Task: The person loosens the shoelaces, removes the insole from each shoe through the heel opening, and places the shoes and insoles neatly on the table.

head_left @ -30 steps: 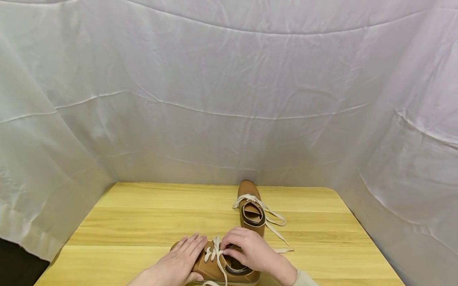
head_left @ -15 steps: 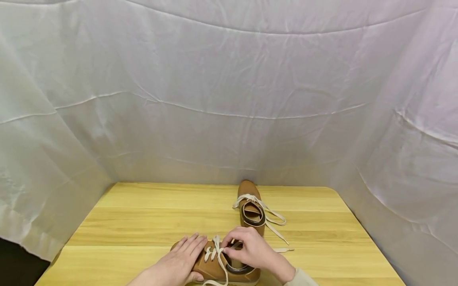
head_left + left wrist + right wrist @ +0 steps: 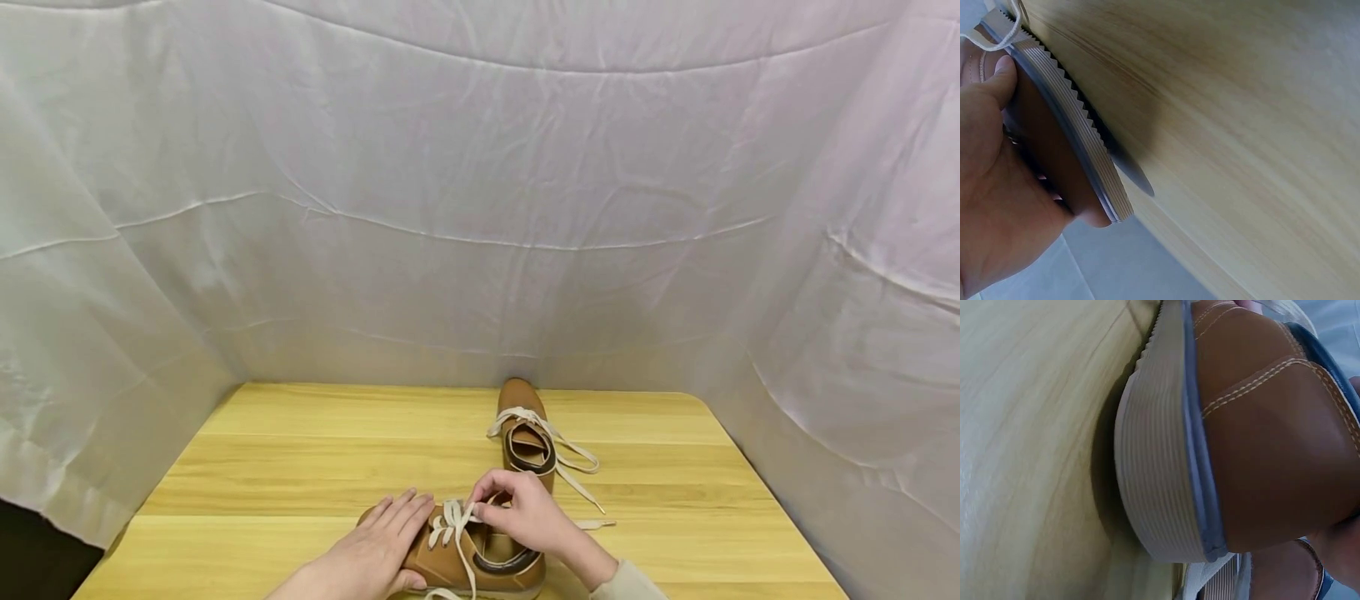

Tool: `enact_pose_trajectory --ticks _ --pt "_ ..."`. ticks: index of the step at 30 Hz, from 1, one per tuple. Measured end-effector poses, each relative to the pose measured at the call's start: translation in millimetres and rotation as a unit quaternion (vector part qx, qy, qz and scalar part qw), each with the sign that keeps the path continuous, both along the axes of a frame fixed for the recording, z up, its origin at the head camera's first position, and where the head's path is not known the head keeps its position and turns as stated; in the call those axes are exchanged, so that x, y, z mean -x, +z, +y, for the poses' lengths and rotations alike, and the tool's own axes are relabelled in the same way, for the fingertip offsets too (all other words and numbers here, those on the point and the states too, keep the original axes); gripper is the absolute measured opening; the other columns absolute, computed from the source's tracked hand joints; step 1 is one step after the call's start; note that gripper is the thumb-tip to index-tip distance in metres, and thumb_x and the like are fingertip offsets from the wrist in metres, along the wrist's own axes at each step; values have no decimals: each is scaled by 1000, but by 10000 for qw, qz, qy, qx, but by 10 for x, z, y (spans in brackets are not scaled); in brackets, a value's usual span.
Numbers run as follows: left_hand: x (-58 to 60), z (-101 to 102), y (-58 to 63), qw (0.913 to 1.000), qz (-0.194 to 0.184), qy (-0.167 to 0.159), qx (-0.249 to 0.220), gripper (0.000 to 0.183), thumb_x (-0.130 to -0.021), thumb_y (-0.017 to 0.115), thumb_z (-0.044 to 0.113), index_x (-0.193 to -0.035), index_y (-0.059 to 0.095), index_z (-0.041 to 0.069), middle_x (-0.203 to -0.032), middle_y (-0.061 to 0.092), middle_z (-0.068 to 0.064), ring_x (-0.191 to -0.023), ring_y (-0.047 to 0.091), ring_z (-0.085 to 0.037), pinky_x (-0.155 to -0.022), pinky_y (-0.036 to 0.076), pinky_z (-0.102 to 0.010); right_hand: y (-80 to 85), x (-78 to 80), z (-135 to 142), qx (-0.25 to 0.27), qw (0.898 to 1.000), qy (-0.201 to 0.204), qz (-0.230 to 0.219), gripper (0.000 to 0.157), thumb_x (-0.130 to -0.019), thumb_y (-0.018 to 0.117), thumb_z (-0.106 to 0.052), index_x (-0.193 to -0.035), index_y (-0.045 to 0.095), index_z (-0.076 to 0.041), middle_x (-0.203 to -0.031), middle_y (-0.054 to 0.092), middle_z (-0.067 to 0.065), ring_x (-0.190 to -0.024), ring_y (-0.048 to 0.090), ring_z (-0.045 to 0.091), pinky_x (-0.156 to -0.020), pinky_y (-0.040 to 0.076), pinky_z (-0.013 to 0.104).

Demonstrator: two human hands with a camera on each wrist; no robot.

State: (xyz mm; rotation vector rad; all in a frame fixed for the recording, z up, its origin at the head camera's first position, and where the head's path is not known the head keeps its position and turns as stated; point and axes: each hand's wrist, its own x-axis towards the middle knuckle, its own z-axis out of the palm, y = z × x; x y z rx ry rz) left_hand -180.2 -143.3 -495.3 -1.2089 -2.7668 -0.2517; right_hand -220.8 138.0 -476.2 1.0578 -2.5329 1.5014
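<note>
In the head view a brown lace-up shoe [image 3: 442, 568] with cream laces lies at the table's front edge, toe to the left. My left hand [image 3: 375, 542] rests on its toe, fingers straight across the top; the left wrist view shows the thumb [image 3: 1002, 80] against its side above the ridged sole [image 3: 1094, 150]. Over the shoe's opening my right hand [image 3: 528, 518] pinches the cream shoelace [image 3: 459, 521] between thumb and finger. From the right wrist the brown heel [image 3: 1279, 450] fills most of the view, hiding the fingertips.
Behind stands a matching brown shoe [image 3: 517, 396], toe toward the back, with its loose lace [image 3: 577, 454] trailing right. Another lace end [image 3: 596, 525] lies right of my right hand. Pale cloth [image 3: 480, 208] encloses the wooden table [image 3: 300, 450].
My right hand has shifted slightly up and to the right, drawing the pinched lace away from the knot area. The left hand and both shoes stay where they were.
</note>
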Motion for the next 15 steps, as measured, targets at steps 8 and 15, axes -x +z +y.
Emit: enact_pose_trajectory --ticks 8,15 --pt "8 -1 -45 9999 160 -31 3 91 -96 53 65 -154 40 -4 -155 46 -21 -142 46 -42 -110 44 -57 24 -14 8 -227 9978 273 557 14 -93 73 -6 -102 72 -17 -99 75 -5 -90 68 3 -79 59 28" --pt "-8 5 1 9999 -114 57 96 93 -97 50 66 -156 37 -4 -158 43 -21 -145 43 -41 -112 42 -59 74 -60 9 -62 9812 704 1797 26 -92 73 2 -113 71 -13 -111 74 -1 -104 70 12 -88 60 34"
